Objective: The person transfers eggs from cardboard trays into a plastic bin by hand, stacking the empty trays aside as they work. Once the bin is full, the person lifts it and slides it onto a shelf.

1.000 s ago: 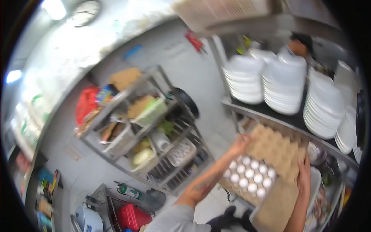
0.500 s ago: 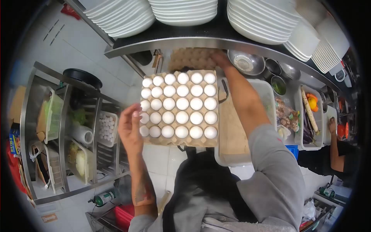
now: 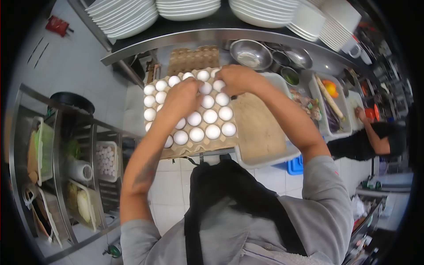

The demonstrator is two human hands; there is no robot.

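Cardboard egg tray (image 3: 201,148), full of white eggs (image 3: 213,131), sits just left of the white tub (image 3: 265,160), below the plate shelf (image 3: 176,37). Our left hand (image 3: 181,99) and right hand (image 3: 236,79) lie curled over the eggs; we cannot tell whether either grasps one.

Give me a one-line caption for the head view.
Left hand and right hand on white eggs in a cardboard egg tray, beneath a shelf of stacked plates.

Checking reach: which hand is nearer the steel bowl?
Right. The right hand is just short of the steel bowl; the left hand is farther back, on the eggs.
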